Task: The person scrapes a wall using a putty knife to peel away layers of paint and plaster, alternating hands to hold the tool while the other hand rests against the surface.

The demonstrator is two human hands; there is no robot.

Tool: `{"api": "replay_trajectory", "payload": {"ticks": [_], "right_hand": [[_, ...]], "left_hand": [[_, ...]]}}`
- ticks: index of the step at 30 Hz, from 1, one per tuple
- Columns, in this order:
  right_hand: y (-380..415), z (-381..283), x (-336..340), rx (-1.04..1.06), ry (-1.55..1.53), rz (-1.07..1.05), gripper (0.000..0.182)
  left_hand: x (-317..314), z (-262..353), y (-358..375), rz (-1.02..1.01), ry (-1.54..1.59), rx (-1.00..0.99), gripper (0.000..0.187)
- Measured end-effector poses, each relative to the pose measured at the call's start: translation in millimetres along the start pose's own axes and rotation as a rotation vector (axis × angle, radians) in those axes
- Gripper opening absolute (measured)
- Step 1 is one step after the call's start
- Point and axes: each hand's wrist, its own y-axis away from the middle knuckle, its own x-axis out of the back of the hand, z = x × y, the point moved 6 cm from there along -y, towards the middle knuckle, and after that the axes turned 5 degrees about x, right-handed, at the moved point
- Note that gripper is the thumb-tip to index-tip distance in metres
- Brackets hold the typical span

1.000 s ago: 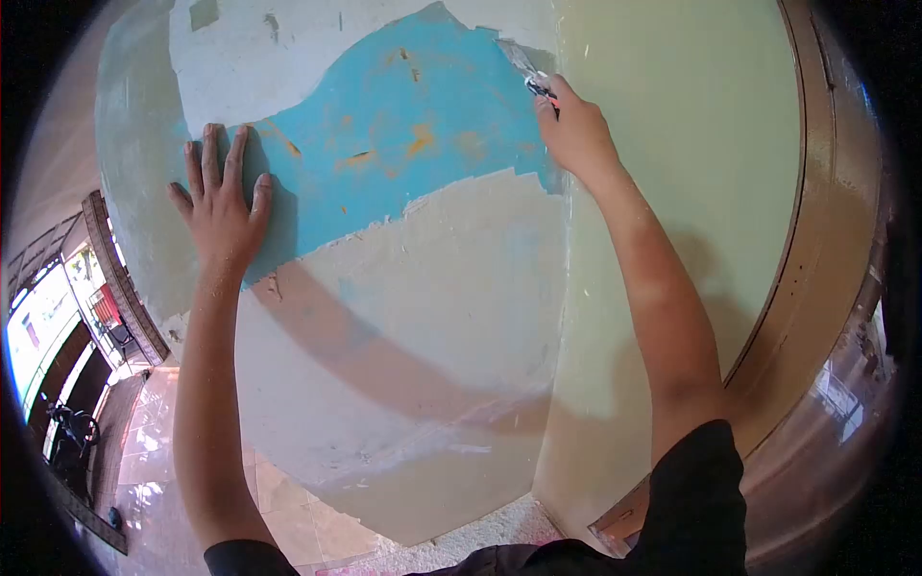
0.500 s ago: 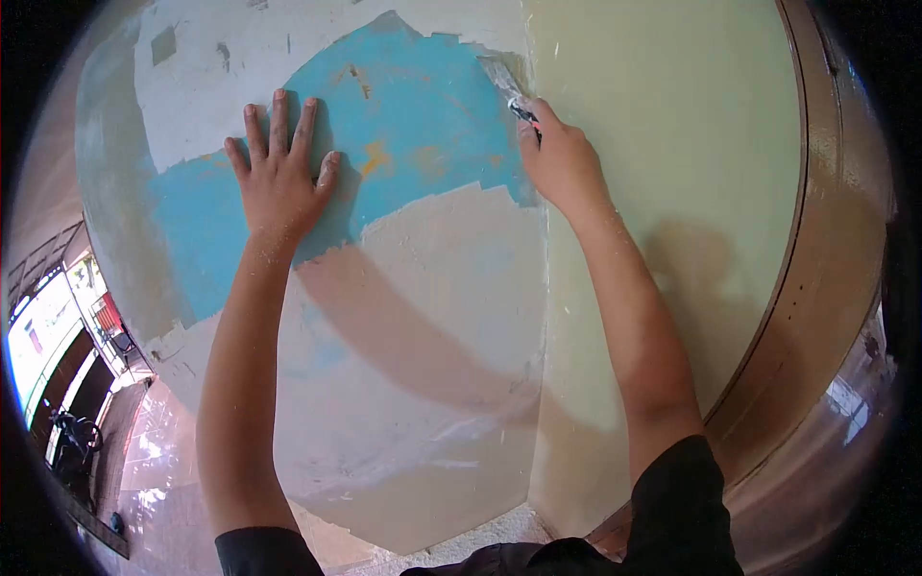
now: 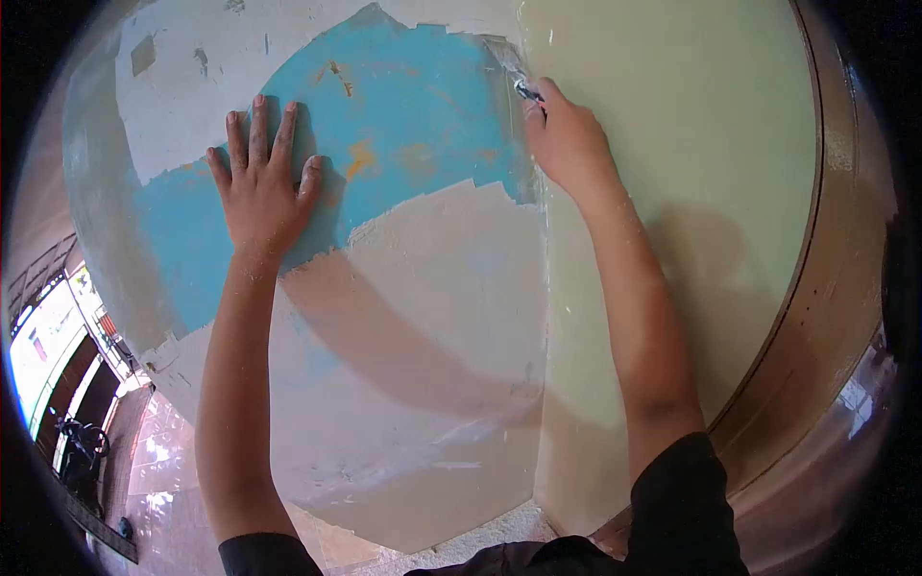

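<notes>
My right hand (image 3: pixel 571 139) is closed around the handle of a putty knife (image 3: pixel 524 88). Its whitish blade touches the wall near the inside corner, at the upper right edge of the blue patch (image 3: pixel 423 106). My left hand (image 3: pixel 264 197) lies flat on the wall with fingers spread, partly over the blue. Orange and yellowish marks dot the blue surface. Above and below it the wall is pale, with ragged, flaking borders (image 3: pixel 442 288).
A pale green wall (image 3: pixel 691 144) meets the patched wall at a corner on the right. Brown trim (image 3: pixel 816 250) curves beyond it. Whitish debris (image 3: pixel 499 533) lies at the wall's foot. At lower left, a tiled floor (image 3: pixel 163 461) leads to a bright opening with a bicycle or motorbike (image 3: pixel 82 442).
The view has shifted slightly, moving the wall a little left in the frame. The putty knife's blade has moved a little right, toward the corner. My left hand stays flat on the wall.
</notes>
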Motion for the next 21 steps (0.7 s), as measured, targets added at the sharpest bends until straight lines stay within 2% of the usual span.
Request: {"api": "replay_trajectory", "payload": {"ticks": [16, 21], "right_hand": [[-13, 10, -4, -0.003, 0.042, 0.029, 0.038], [16, 26, -16, 0.014, -0.029, 0.024, 0.040]], "left_hand": [[2, 1, 2, 0.018, 0.041, -0.007, 0.064], [-2, -6, 9, 0.031, 0.077, -0.041, 0.061]]}}
